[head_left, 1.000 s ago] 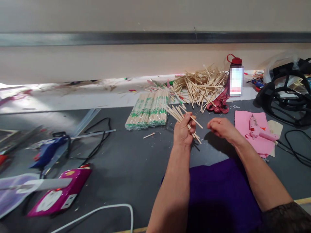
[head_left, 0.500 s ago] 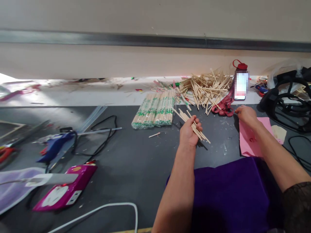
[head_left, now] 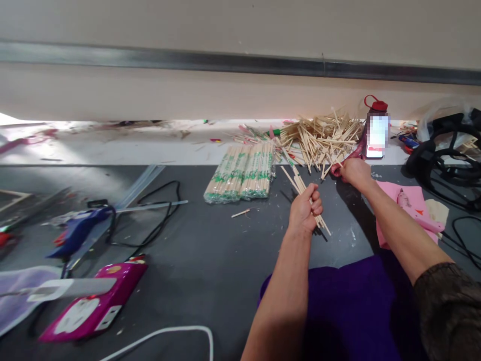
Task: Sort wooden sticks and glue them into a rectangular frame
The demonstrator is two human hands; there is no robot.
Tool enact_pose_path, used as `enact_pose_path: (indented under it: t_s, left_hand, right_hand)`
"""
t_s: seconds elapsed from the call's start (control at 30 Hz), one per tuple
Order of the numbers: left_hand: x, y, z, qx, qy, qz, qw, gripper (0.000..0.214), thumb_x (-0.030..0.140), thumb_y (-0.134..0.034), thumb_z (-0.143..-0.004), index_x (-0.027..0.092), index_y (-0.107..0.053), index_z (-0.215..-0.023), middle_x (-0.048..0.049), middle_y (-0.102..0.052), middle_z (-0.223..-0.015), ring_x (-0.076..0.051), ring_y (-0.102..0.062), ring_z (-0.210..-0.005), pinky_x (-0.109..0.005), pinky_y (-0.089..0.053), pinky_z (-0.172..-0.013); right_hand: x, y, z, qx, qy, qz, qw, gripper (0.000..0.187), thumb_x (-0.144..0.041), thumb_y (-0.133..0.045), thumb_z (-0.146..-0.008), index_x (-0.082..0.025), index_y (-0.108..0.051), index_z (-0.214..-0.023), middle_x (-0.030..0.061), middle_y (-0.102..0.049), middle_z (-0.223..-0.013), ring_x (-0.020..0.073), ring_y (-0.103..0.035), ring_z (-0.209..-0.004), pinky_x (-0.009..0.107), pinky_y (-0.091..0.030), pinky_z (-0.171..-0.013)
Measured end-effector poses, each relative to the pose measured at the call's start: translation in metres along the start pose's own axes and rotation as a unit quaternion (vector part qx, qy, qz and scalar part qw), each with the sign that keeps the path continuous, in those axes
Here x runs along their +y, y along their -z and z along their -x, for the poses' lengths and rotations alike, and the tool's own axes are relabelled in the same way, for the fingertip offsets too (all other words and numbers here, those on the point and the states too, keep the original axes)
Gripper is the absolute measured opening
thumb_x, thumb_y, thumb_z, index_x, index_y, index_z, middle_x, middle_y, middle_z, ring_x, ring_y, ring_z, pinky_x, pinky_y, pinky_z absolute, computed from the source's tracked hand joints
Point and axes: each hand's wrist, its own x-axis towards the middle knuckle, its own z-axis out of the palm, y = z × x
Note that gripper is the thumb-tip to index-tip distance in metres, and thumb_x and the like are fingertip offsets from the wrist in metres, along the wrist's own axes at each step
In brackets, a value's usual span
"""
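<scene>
My left hand (head_left: pixel 306 208) is closed around a bunch of thin wooden sticks (head_left: pixel 298 181), held slantwise above the dark grey tabletop (head_left: pixel 210 281). The sticks poke out at both ends of the fist. My right hand (head_left: pixel 355 173) reaches forward with curled fingers, over a crumpled red printed ribbon (head_left: pixel 335 169) at the near edge of a loose heap of similar sticks (head_left: pixel 319 138). Its fingertips are mostly hidden, so what they pinch does not show. Left of the heap lie clear packs of wooden chopsticks (head_left: pixel 240 173) with green print.
A lit phone (head_left: pixel 377 135) leans before a red-capped bottle (head_left: pixel 379 106). Pink sheet material (head_left: pixel 385 235) lies under my right forearm; black headgear (head_left: pixel 432 155) stands beyond. Leftward are a blue glue gun (head_left: pixel 80 228), a magenta box (head_left: pixel 84 313) and cables.
My right hand has moved left and forward from beside the pink sheet onto the red ribbon by the heap. My left hand, still gripping the sticks, appears slightly further right and lower.
</scene>
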Motion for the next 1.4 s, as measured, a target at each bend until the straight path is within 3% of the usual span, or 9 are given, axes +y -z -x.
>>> enact_pose_path:
  t_s: [0.2,0.3,0.4,0.7,1.0,1.1,1.23,1.3,1.4]
  left_hand:
    - [-0.007,-0.006,-0.003,0.006,-0.014,-0.041,0.999,0.012,0.021,-0.065,-0.077,0.012,-0.056,-0.077,0.0063,-0.047,-0.052,0.0,-0.029,-0.033,-0.013,-0.019,-0.032]
    - [-0.007,-0.005,-0.004,0.023,-0.047,-0.055,0.997,0.013,0.018,-0.068,-0.073,0.011,-0.06,-0.081,0.0039,-0.054,-0.055,0.0,-0.031,-0.034,-0.013,-0.022,-0.033]
    - [-0.004,-0.002,-0.006,0.046,-0.063,-0.049,0.996,0.015,0.019,-0.07,-0.071,0.01,-0.061,-0.079,0.0007,-0.059,-0.061,0.0,-0.036,-0.036,-0.012,-0.022,-0.032]
    - [-0.006,0.001,-0.005,0.038,-0.106,-0.115,0.987,0.024,0.018,-0.079,-0.057,0.01,-0.064,-0.073,-0.0024,-0.063,-0.064,-0.004,-0.052,-0.046,-0.012,-0.026,-0.032]
    - [-0.008,-0.003,-0.003,0.018,-0.12,-0.185,0.975,0.031,0.025,-0.082,-0.052,0.012,-0.061,-0.069,0.0039,-0.054,-0.047,-0.003,-0.042,-0.035,-0.013,-0.023,-0.03]
    - [-0.009,-0.004,0.0,0.018,-0.116,-0.203,0.972,0.032,0.029,-0.082,-0.054,0.012,-0.061,-0.072,0.0038,-0.055,-0.048,-0.002,-0.038,-0.033,-0.013,-0.022,-0.029]
    - [-0.011,-0.006,0.004,-0.024,-0.073,-0.245,0.966,0.027,0.027,-0.081,-0.057,0.012,-0.063,-0.069,0.0017,-0.057,-0.05,-0.002,-0.037,-0.032,-0.014,-0.02,-0.028]
    - [-0.011,-0.006,0.005,-0.046,-0.054,-0.261,0.963,0.025,0.025,-0.081,-0.058,0.012,-0.063,-0.067,0.0007,-0.057,-0.049,-0.002,-0.037,-0.032,-0.014,-0.02,-0.028]
    - [-0.012,-0.006,0.002,-0.024,-0.083,-0.24,0.967,0.024,0.022,-0.081,-0.057,0.011,-0.062,-0.066,-0.0011,-0.059,-0.053,-0.004,-0.045,-0.036,-0.014,-0.023,-0.029]
  right_hand:
    - [0.009,0.006,0.029,0.066,0.055,-0.157,0.984,0.034,-0.035,-0.047,-0.086,-0.015,-0.074,-0.083,0.0093,-0.072,-0.082,0.0185,-0.064,-0.078,0.025,-0.04,-0.066]
    - [0.003,-0.006,0.059,0.033,0.098,-0.301,0.948,0.029,-0.036,-0.052,-0.082,-0.016,-0.072,-0.077,0.0033,-0.069,-0.07,0.0141,-0.06,-0.064,0.023,-0.037,-0.059]
    - [-0.004,-0.019,0.085,-0.016,0.105,-0.368,0.924,0.024,-0.035,-0.055,-0.08,-0.017,-0.071,-0.074,0.0008,-0.067,-0.065,0.0127,-0.055,-0.057,0.022,-0.035,-0.055]
    - [-0.007,-0.024,0.096,-0.042,0.132,-0.365,0.921,0.022,-0.032,-0.057,-0.082,-0.016,-0.071,-0.076,0.0006,-0.066,-0.068,0.0117,-0.054,-0.061,0.022,-0.031,-0.057]
    - [0.001,-0.016,0.097,-0.03,0.194,-0.371,0.908,0.01,-0.021,-0.059,-0.081,-0.016,-0.067,-0.079,0.0009,-0.066,-0.077,0.0119,-0.056,-0.07,0.022,-0.036,-0.065]
    - [0.008,-0.008,0.092,0.034,0.185,-0.399,0.898,0.015,-0.025,-0.054,-0.085,-0.017,-0.065,-0.078,0.0009,-0.064,-0.075,0.0124,-0.055,-0.068,0.022,-0.039,-0.065]
    - [0.02,0.005,0.079,0.163,0.196,-0.336,0.907,0.022,-0.018,-0.052,-0.084,-0.018,-0.064,-0.103,0.0063,-0.063,-0.097,0.0157,-0.057,-0.082,0.025,-0.042,-0.074]
    - [0.025,0.007,0.074,0.141,0.23,-0.258,0.928,0.025,-0.017,-0.051,-0.085,-0.019,-0.065,-0.105,0.0083,-0.061,-0.103,0.0168,-0.056,-0.086,0.026,-0.041,-0.074]
    - [0.026,0.004,0.075,0.063,0.25,-0.19,0.947,0.018,-0.023,-0.052,-0.087,-0.017,-0.069,-0.089,0.0076,-0.062,-0.095,0.016,-0.055,-0.081,0.025,-0.038,-0.07]
